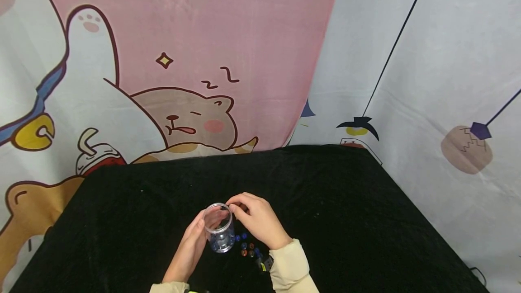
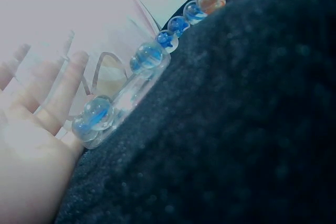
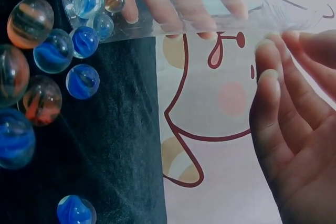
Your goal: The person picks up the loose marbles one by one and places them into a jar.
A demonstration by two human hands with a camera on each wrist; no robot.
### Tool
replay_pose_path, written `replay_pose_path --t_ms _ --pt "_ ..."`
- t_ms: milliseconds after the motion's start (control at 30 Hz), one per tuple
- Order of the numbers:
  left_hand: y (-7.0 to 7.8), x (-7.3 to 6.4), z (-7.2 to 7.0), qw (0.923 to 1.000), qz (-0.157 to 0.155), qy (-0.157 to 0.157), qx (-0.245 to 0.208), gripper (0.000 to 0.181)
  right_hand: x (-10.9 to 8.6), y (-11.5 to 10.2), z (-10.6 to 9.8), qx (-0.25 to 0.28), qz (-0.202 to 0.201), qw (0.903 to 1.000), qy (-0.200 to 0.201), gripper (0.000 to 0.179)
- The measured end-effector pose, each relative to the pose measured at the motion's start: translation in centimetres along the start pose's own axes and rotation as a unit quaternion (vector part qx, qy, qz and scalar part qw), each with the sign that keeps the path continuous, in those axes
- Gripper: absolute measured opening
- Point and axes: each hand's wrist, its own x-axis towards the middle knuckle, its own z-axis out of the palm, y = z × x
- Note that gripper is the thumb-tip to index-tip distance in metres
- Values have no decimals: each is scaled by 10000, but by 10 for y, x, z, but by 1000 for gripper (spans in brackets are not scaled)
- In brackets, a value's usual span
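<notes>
My left hand (image 1: pixel 190 242) holds a clear plastic jar (image 1: pixel 221 241), its fingers spread along the far side of the wall. The jar stands on the black cloth with its round mouth showing from above. Several blue and orange glass marbles (image 3: pixel 88 2) lie at the bottom of it. At the right side of the rim is my right hand (image 1: pixel 258 218), with thumb and fingertips bent close together; whether anything is between them I cannot tell. Several loose marbles (image 3: pixel 82 82), blue and orange-brown, lie beside the jar, under the right forearm in the head view.
Black cloth (image 1: pixel 346 220) covers the table. Behind it hangs a pink and white cartoon backdrop (image 1: pixel 260 58), with a grey-white sheet (image 1: pixel 427 80) on the right. A small dark device (image 1: pixel 266 264) sits at the right cuff, close to the loose marbles.
</notes>
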Motion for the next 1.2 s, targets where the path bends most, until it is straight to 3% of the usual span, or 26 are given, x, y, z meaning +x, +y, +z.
replay_pose_path --t_ms 167,567,967,1200 --pt "2 0 0 10000 -40 5 14 43 0 3 0 -171 69 9997 -175 13" --pt "5 -1 2 9996 -229 139 -43 42 -1 10 -1 -355 579 9913 -1127 14" --pt "6 -2 2 9997 -223 29 -53 42 -5 18 2 -476 1231 9718 -1954 24" --pt "3 -1 0 9997 -258 9 12 44 -8 16 5 -568 1591 9599 -2238 27"
